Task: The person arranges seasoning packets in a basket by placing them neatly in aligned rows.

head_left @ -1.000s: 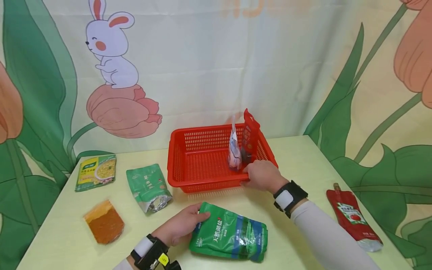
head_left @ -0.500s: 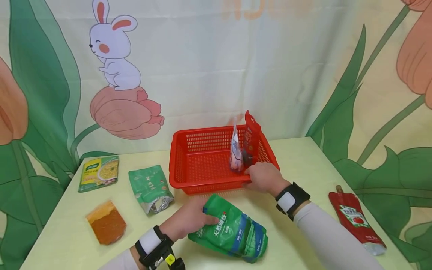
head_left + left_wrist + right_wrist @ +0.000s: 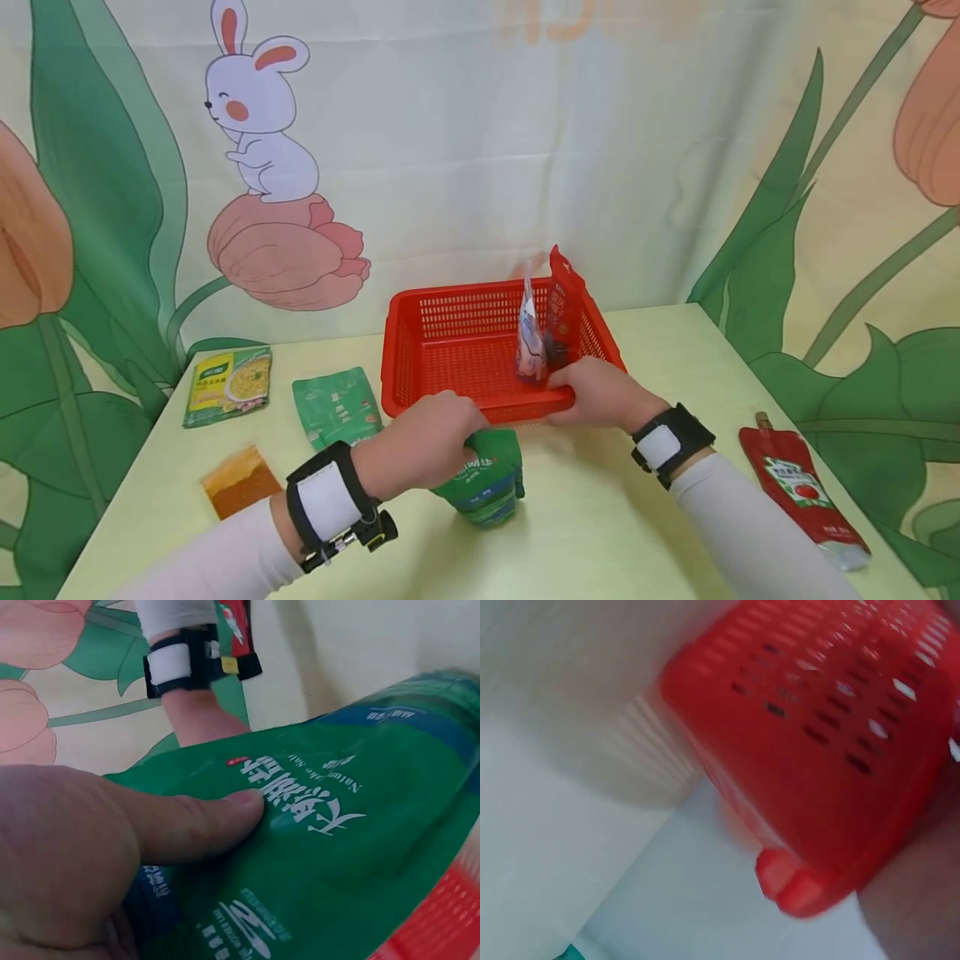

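My left hand [image 3: 431, 440] grips the top edge of a green and blue salt pouch [image 3: 483, 492], which hangs tilted in front of the basket. In the left wrist view, the thumb lies across the face of the pouch [image 3: 300, 847]; the other fingers are mostly hidden behind it. A red plastic basket [image 3: 517, 410] stands at the back of the table. Its near right rim is held by my right hand [image 3: 600, 396]. Inside, at the right end, a clear packet [image 3: 529, 346] and a red packet [image 3: 564, 312] stand upright side by side.
On the left lie a yellow-green soup packet [image 3: 228, 385], a green pouch [image 3: 337, 408] and a packet of orange-brown contents [image 3: 238, 483], the last two partly covered by my left arm. A red spouted tomato pouch [image 3: 802, 492] lies right. A printed curtain [image 3: 465, 167] hangs behind.
My left hand has lifted the salt pouch off the table and moved it up towards the basket, turning it more upright. The right hand keeps its hold on the rim.
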`<action>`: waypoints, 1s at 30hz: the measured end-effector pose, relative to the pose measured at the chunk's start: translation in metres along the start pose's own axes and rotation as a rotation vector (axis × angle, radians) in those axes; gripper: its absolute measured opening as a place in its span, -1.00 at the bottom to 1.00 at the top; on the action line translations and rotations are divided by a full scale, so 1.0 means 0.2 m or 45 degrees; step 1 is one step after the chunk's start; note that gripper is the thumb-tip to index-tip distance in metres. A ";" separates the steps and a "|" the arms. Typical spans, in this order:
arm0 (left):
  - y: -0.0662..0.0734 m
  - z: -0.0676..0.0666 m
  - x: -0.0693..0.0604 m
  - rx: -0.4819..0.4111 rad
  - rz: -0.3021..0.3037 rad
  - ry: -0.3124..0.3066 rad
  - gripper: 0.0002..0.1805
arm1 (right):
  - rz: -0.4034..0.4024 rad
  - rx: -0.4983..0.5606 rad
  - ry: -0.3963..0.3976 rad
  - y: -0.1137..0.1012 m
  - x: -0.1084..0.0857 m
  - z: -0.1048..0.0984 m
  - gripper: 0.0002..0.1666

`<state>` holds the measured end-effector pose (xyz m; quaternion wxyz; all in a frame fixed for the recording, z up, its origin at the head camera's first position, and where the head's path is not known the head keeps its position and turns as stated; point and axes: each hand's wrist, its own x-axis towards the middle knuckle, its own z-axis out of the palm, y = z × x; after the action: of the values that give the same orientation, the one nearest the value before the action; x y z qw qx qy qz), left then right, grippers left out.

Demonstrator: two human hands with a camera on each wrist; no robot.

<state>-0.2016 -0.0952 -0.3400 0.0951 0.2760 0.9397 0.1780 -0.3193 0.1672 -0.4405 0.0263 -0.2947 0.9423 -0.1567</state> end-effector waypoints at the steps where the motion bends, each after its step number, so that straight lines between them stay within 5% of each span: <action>1: 0.01 -0.02 0.00 0.021 0.000 -0.002 -0.89 | -0.036 0.041 0.033 0.00 -0.01 -0.01 -0.56; 8: 0.04 -0.14 -0.02 0.093 0.012 -0.017 -0.81 | -0.423 0.493 0.398 -0.11 -0.11 -0.01 -0.62; 12: 0.06 -0.20 -0.03 0.126 0.038 -0.028 -0.76 | -0.574 0.758 0.438 -0.21 -0.15 0.05 -0.55; 16: 0.07 -0.26 -0.04 0.140 0.086 -0.027 -0.81 | -0.585 0.908 0.317 -0.32 -0.17 0.12 -0.48; 23: 0.08 -0.33 -0.05 0.128 0.163 -0.032 -0.86 | -0.342 1.235 -0.031 -0.46 -0.19 0.24 -0.35; 30: 0.09 -0.36 -0.06 0.158 0.177 -0.075 -0.79 | -0.259 1.436 -0.131 -0.54 -0.19 0.32 -0.04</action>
<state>-0.2018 -0.1082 -0.2667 0.0928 0.3510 0.9243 0.1176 -0.2208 0.0873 -0.4688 0.2100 -0.3315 0.6774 -0.6222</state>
